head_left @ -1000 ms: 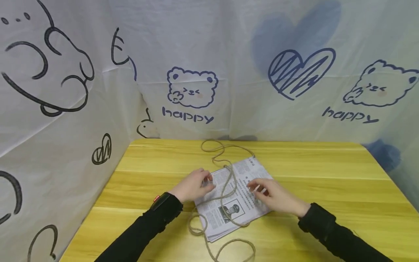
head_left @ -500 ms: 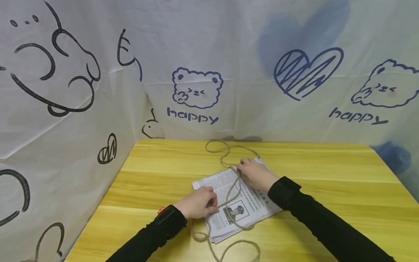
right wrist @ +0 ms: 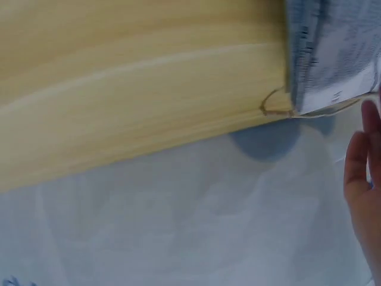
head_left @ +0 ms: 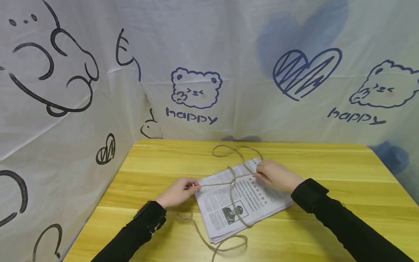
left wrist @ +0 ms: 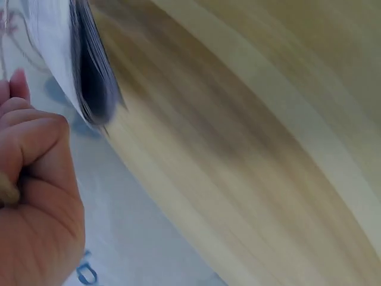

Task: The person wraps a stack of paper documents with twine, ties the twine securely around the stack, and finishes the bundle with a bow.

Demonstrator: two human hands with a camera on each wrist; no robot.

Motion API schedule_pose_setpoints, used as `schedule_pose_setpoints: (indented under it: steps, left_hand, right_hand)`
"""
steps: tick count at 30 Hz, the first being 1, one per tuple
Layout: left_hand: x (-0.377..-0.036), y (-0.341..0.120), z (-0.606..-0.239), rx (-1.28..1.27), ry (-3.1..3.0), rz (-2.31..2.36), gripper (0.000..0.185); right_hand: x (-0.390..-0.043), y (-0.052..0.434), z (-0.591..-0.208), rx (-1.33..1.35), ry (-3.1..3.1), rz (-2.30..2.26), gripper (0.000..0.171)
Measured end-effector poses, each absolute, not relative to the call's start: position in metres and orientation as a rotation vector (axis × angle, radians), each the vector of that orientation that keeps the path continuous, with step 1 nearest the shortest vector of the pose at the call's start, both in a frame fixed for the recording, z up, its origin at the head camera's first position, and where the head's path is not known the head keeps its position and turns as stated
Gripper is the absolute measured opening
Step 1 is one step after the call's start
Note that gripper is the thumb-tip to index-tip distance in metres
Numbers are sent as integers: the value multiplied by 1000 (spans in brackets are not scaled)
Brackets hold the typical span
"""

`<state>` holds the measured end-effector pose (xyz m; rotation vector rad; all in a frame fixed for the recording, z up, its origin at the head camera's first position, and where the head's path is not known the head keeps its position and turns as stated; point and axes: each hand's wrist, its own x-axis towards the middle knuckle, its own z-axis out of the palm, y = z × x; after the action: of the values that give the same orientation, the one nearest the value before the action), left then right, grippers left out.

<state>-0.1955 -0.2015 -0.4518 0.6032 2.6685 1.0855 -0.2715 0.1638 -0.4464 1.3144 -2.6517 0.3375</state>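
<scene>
A stack of newspapers (head_left: pixel 240 198) lies in the middle of the yellow wooden table (head_left: pixel 327 182). A brown jute rope (head_left: pixel 233 196) runs over the stack lengthwise and crosses itself near the far end. My left hand (head_left: pixel 178 191) grips one rope strand at the stack's left edge. My right hand (head_left: pixel 276 175) pinches the other strand on the stack's far right part. The strand between both hands is pulled straight. In the left wrist view my curled fingers (left wrist: pixel 33 179) hold a bit of rope beside the stack (left wrist: pixel 89 65). The right wrist view shows fingertips (right wrist: pixel 360 179) and the stack's corner (right wrist: pixel 333 53).
Loose rope loops lie beyond the stack (head_left: pixel 235 151) and off its near end (head_left: pixel 226 245). White printed fabric (head_left: pixel 203 72) with bears and hearts walls the table at the back and left. The table's right half is bare wood.
My left hand moved left and my right hand moved right, drawing the rope taut across the stack. The slack loops at both ends have shrunk.
</scene>
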Motion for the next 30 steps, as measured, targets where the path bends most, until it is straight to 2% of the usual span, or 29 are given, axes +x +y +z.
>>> schedule_pose_setpoints:
  steps: [8,15,25,30]
  left_hand:
    - [-194,-236,-443,584,2645,1069,31]
    - [-198,-255,-446,533,2710,982,32]
    - [-199,-255,-455,467,2752,861,31]
    - [-196,-241,-456,398,2703,883,29]
  right_hand:
    - [-267,201,-445,1282,-2703,495,20]
    - [-266,226,-450,1289,-2794,705,40]
    - [-262,238,-458,1192,-2979,753,26]
    - [-264,241,-465,1218,-2927,788,27]
